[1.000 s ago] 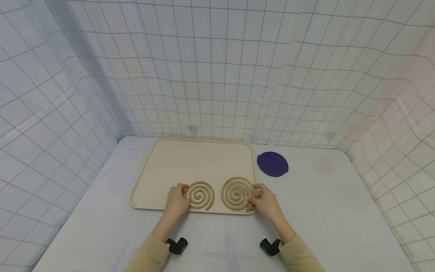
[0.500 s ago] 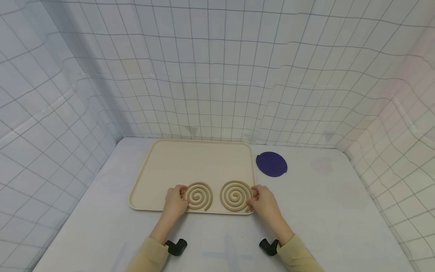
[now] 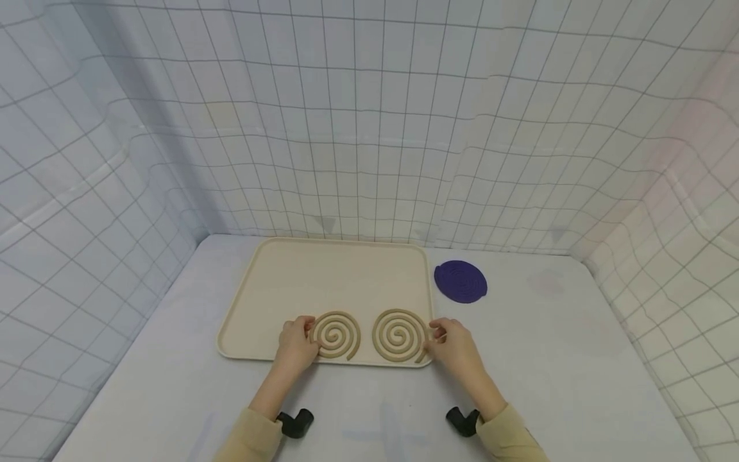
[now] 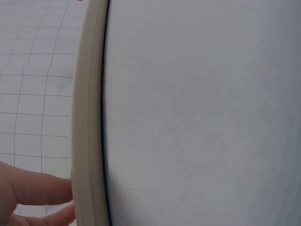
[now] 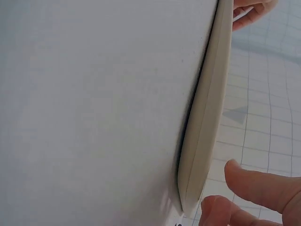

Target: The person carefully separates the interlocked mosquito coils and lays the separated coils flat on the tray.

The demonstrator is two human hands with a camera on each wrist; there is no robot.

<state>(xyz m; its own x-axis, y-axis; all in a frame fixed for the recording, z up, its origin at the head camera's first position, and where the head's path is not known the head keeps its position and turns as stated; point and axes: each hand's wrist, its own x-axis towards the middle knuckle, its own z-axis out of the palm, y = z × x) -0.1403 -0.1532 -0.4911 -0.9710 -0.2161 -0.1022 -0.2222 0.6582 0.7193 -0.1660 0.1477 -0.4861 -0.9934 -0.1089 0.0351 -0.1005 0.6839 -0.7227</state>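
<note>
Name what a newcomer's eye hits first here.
Probably the purple disc, the boldest colour in view, lying on the white table just off the right side of the cream tray. Next, the two tan spirals, left spiral and right spiral, side by side along the tray's near edge, with the left hand and right hand at their outer sides.

Left sleeve [image 3: 251,436]: pale tan.
Right sleeve [image 3: 508,437]: matching pale tan.
Wrist fittings [image 3: 297,423]: black, elbow-shaped, one on each arm.
</note>
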